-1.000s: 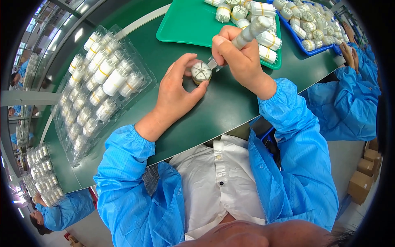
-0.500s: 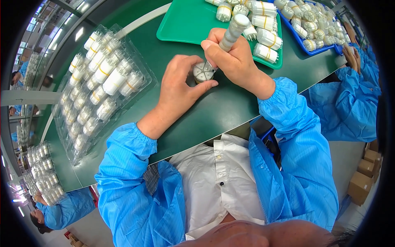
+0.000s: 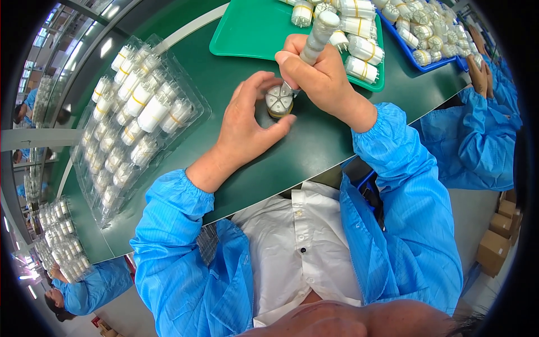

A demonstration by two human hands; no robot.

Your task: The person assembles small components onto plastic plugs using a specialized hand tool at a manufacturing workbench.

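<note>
A short white cylinder stands on the green table, its round top split into wedge-shaped segments by dark lines and a yellow band around its side. My left hand curves around its left side with thumb and fingers spread, loosely and with a gap; the fingertips are slightly blurred. In my closed right hand is a screwdriver-like tool with a thick whitish handle leaning up and away. Its thin metal shaft points down to the cylinder's right edge; whether the tip touches is hard to tell.
Beyond my right hand, a green tray carries several yellow-banded white cylinders. A blue bin at the far right is heaped with more. Clear plastic blister trays of cylinders lie at left. A co-worker's hands rest at the right edge.
My left hand has loosened, its fingers and thumb drawn away from the cylinder. The tool's shaft has shifted from the cylinder's top to its right edge.
</note>
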